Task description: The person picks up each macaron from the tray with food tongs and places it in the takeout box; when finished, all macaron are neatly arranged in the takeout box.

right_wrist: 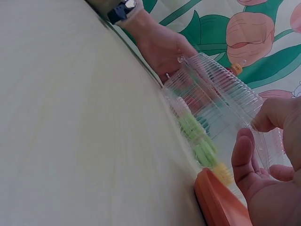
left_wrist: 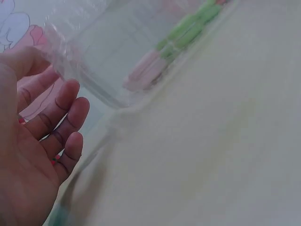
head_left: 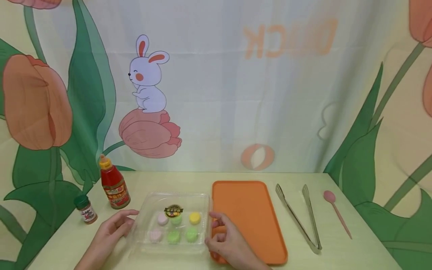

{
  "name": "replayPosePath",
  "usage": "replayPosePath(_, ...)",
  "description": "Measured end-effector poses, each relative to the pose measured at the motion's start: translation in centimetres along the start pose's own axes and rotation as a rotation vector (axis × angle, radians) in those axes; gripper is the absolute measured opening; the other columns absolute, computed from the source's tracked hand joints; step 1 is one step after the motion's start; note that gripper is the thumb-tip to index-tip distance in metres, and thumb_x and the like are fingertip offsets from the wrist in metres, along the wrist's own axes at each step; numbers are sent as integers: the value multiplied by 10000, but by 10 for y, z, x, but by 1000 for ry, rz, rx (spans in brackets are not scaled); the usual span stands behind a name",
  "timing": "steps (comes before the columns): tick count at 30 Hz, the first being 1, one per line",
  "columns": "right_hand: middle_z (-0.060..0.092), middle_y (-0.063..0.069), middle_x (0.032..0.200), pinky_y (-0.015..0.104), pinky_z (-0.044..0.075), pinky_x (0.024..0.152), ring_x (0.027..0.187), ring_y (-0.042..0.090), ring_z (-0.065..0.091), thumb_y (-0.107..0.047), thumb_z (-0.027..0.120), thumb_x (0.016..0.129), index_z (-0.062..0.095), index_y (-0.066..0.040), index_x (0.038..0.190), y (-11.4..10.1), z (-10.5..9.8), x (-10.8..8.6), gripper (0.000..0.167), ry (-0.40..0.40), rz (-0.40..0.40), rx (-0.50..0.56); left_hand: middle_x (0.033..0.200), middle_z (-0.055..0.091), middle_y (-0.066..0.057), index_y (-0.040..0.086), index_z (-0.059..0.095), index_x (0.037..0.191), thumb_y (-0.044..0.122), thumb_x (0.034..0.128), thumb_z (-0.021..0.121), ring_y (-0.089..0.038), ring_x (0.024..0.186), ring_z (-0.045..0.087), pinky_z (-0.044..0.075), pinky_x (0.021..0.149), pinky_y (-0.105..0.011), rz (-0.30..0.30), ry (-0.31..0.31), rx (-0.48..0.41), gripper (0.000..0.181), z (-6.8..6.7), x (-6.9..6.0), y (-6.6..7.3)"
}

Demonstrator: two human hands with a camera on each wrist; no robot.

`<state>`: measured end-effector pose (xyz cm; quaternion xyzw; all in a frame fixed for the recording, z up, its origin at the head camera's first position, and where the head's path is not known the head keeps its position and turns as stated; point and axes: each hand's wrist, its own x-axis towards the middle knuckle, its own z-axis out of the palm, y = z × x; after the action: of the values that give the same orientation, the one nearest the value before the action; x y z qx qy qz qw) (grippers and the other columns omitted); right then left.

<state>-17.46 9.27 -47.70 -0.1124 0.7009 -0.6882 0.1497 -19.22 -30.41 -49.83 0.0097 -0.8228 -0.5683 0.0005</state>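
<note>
A clear plastic clamshell box (head_left: 152, 202) stands on the table, with a dark and gold label (head_left: 173, 211) on its lid. Through the plastic show pink, green (head_left: 173, 237) and yellow macarons (head_left: 194, 218). At its left side, my left hand (head_left: 109, 229) holds the edge between thumb and index finger; the left wrist view shows its other fingers loosely bent. My right hand (head_left: 229, 240) pinches the opposite edge, as the thumb (right_wrist: 273, 113) and fingers in the right wrist view show. Whether the lid is fully closed, I cannot tell.
Right of the box lies an orange tray (head_left: 243, 210), partly under my right hand. Metal tongs (head_left: 300, 221) and a pink spoon (head_left: 337, 213) lie farther right. A red sauce bottle (head_left: 114, 183) and a green-capped spice jar (head_left: 86, 209) stand at the left. A printed curtain (head_left: 216, 93) hangs behind.
</note>
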Motion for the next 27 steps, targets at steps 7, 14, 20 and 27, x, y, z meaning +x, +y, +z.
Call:
replayPosePath(7,458,132,1342,233,548,582,743,147,631,-15,787,967,418,-74,1667,0,1,1,794,-5,-13,41,920,668,-49,-34,513,1532,69,1170,533,-179,825,648,573,766,-246,105,-36,-116,377,7,-19,1)
replayPosePath(14,444,134,1340,238,546,587,738,136,592,19,777,964,400,-64,1680,2,4,-1,813,-21,-9,87,800,589,-24,-15,358,1572,101,1180,513,-214,727,617,567,699,-289,87,-178,-168,438,3,-21,-5)
replayPosePath(20,416,137,1340,226,543,601,756,122,565,29,778,935,386,-51,1689,3,3,-1,854,-41,-38,96,720,533,-29,67,304,1627,110,1154,530,-201,633,546,495,625,-279,-24,-198,-152,526,3,-22,-3)
replayPosePath(27,417,136,1336,219,533,597,752,120,557,31,784,929,385,-33,1684,3,3,-1,856,-41,-50,78,710,497,-14,67,282,1643,135,1156,544,-188,611,487,446,583,-270,-56,-194,-160,557,4,-24,0)
